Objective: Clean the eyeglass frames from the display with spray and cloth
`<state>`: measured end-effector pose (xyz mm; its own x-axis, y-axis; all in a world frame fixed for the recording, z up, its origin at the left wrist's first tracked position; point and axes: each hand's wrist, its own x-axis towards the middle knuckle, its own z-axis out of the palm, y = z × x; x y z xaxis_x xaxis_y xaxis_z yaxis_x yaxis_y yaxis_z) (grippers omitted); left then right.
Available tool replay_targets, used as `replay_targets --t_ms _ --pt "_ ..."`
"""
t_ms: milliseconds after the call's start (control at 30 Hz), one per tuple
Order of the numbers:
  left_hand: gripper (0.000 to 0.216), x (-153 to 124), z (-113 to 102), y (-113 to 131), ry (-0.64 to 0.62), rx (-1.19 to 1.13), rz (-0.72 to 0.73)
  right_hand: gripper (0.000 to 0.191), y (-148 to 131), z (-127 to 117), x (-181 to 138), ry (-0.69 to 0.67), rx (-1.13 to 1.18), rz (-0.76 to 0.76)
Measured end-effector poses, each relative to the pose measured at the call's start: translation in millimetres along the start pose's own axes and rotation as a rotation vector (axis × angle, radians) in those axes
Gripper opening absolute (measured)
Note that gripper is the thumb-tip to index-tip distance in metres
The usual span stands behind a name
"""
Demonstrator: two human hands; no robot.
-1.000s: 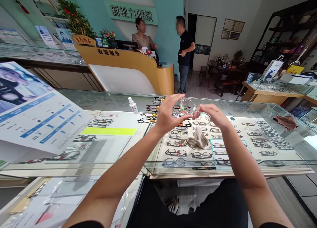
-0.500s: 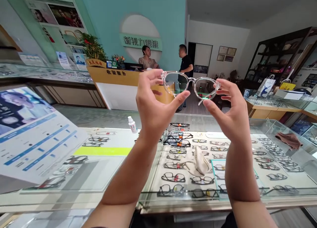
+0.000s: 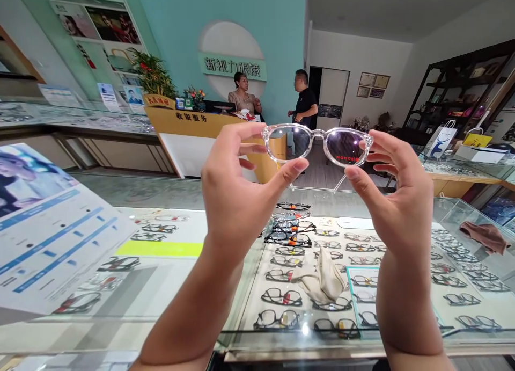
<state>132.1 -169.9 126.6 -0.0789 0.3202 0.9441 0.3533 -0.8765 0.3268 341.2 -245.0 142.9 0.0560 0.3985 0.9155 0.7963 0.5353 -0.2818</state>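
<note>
on my feed, the left hand [image 3: 239,194] pinches one end of the clear-rimmed glasses [image 3: 317,134], index finger at the hinge, thumb at the lower rim. the right hand [image 3: 398,196] grasps the other end in much the same way. i have the glasses just past 2 o'clock from the middle of my view, in the air above the counter, nearly level, with the tips of both temples showing below the lenses. red lettering marks the lens beside the right hand, though it's too small for me to read for sure.

taking the glasses as the dial's centre, i see a crumpled beige cloth [image 3: 328,279] at 6 o'clock, among rows of eyeglass frames [image 3: 281,297] in the display case [image 3: 306,354]. a cluster of dark frames [image 3: 292,226] with orange tags sits near 7. a printed card [image 3: 56,237] leans between 8 and 9, and a brown cloth [image 3: 485,237] lies near 4. farther off, a wooden-topped desk [image 3: 181,125] stands about 9; one person [image 3: 244,98] is behind it at 10, and another person [image 3: 306,100] in black stands between 11 and 12.
</note>
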Motion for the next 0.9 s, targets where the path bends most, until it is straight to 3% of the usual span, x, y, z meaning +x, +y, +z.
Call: replay_targets --t_ms 367,700,900 --pt "0.053 7.4 -13.2 5.0 -0.032 -0.002 -0.012 0.045 0.9 -6.8 2.4 -0.003 -0.01 -0.029" --pt "0.057 7.5 -13.8 6.4 0.015 -0.027 0.027 0.047 6.8 -4.4 1.8 -0.075 0.016 -0.024" --pt "0.051 7.9 -15.9 8.8 -0.031 0.022 -0.042 0.042 0.1 -5.8 0.5 -0.034 0.034 0.003"
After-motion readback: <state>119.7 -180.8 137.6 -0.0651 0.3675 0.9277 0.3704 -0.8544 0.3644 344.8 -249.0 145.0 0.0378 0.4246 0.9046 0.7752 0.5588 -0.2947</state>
